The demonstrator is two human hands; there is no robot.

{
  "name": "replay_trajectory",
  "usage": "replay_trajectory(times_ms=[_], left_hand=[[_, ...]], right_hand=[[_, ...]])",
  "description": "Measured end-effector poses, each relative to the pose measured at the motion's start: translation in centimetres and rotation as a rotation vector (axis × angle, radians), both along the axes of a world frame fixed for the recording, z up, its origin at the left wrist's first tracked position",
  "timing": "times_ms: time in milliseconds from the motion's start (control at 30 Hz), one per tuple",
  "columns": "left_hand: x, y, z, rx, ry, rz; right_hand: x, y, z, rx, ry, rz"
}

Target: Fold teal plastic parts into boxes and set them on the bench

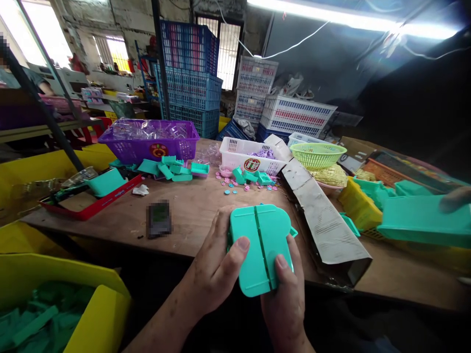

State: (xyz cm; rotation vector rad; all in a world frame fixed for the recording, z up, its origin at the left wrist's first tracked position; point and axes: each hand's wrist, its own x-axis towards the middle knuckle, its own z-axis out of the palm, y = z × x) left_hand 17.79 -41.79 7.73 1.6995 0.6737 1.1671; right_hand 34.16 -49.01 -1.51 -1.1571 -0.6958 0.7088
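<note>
Turquoise plastic, the case [253,267] sits at 5 o'clock from the view's centre, grasped by the left hand [216,262] and right hand [289,290], 1 thumb either side of the seam [262,245]. This looks like a pressing step, calling next for even thumb pressure. Loose pieces [264,178] lie at 12 o'clock from it, the purple basket [176,147] at 10.

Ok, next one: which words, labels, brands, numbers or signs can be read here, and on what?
None can be read with certainty.
Purple basket: round label, too small to read.
White basket: round red label with pale marks, too small to read.
Red tray: pale marks on its side, too blurred.
Upper white crate: small yellow mark, unreadable.
Held green case: no lettering visible.
</note>
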Motion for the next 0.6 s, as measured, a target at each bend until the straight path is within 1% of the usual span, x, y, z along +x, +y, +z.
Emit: replay_trajectory(times_ms=[67, 133, 233, 333, 400, 533, 600], left_hand=[[0.0, 0.0, 0.0, -0.018, -0.004, -0.008], [0.1, 0.0, 0.1, -0.007, -0.013, -0.024], [0.1, -0.1, 0.1, 0.007, -0.038, -0.031], [0.1, -0.1, 0.0, 0.026, -0.065, 0.011], [0.1, -0.2, 0.0, 0.055, -0.069, 0.034], [0.1, -0.2, 0.2, 0.134, -0.065, 0.068], [0.2, 0.0, 0.2, 0.163, -0.079, 0.078]], right_hand=[[-0.7, 0.0, 1.2, -0.024, 0.065, -0.038], [-0.7, 0.1, 1.5, -0.033, 0.104, -0.021], [0.3, 0.3, 0.5, -0.033, 0.143, 0.033], [0.8, 0.4, -0.1, -0.017, 0.139, 0.061], [0.4, 0.6, 0.3, -0.015, 0.169, 0.030], [-0.6, 1.1, 1.8, -0.058, 0.244, -0.052], [-0.4, 1.1, 1.8, -0.082, 0.237, -0.084]])
